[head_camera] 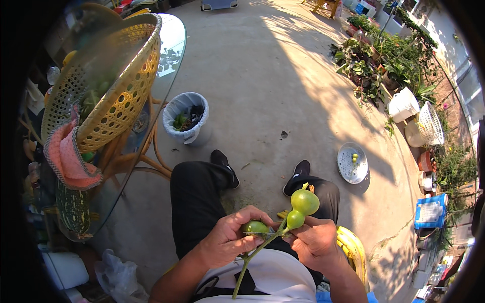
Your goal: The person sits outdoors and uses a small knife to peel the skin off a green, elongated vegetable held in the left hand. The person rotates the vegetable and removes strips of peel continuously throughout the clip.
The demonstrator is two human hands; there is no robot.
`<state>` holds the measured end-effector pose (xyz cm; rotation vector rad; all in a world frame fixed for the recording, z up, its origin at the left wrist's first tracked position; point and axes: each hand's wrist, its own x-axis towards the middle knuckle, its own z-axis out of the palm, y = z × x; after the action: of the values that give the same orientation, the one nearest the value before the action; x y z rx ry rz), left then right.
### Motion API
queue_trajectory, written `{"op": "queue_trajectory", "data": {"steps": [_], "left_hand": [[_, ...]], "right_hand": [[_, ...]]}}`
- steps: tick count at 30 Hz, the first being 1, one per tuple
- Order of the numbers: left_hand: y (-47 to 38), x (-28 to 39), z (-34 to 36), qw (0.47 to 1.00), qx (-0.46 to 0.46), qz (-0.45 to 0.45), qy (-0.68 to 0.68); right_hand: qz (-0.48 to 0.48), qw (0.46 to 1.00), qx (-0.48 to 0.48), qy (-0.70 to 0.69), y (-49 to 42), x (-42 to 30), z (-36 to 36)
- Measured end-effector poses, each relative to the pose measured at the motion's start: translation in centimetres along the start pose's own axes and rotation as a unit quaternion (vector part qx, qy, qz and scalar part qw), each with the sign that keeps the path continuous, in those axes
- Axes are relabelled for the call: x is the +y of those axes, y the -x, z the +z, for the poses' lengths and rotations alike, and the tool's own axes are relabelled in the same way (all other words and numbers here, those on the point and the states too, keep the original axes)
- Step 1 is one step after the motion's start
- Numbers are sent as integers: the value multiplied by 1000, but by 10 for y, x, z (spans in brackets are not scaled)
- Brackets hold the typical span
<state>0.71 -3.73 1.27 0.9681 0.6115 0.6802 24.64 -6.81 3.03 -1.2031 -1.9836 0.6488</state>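
Observation:
My left hand (237,236) grips a small green gourd (255,227) between thumb and fingers, just above my lap. To its right my right hand (316,242) pinches a green stem (261,246) near where a calabash-shaped green gourd (304,202) joins it. This gourd has two bulbs, the larger one at its outer end, with a dry brownish bit at the tip. The stem runs down across my light shirt. Something thin and pale stretches between my hands; what it is cannot be told.
A lined waste bin (189,130) holding green scraps stands beyond my left knee. A glass-topped table (178,64) at the left bears a woven basket (117,102), a pink cloth (70,155) and a dark green squash (72,208). A white perforated basket (352,168) sits on the floor, right.

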Motion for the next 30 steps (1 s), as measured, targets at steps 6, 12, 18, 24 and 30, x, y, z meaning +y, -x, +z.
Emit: {"op": "queue_trajectory", "data": {"steps": [6, 12, 18, 24, 30], "left_hand": [[-6, 0, 0, 984, 32, 100, -142], [-4, -1, 2, 982, 44, 121, -139], [-2, 1, 5, 984, 55, 109, -132], [1, 8, 12, 992, 78, 22, -97], [-2, 4, 5, 1000, 12, -12, 20]], "right_hand": [[28, 999, 13, 27, 9, -11, 4], [-20, 994, 71, 81, 15, -10, 18], [-35, 984, 51, 166, 14, -14, 15], [-6, 980, 100, 170, 14, -19, 20], [40, 990, 97, -96, 12, -13, 16]]}}
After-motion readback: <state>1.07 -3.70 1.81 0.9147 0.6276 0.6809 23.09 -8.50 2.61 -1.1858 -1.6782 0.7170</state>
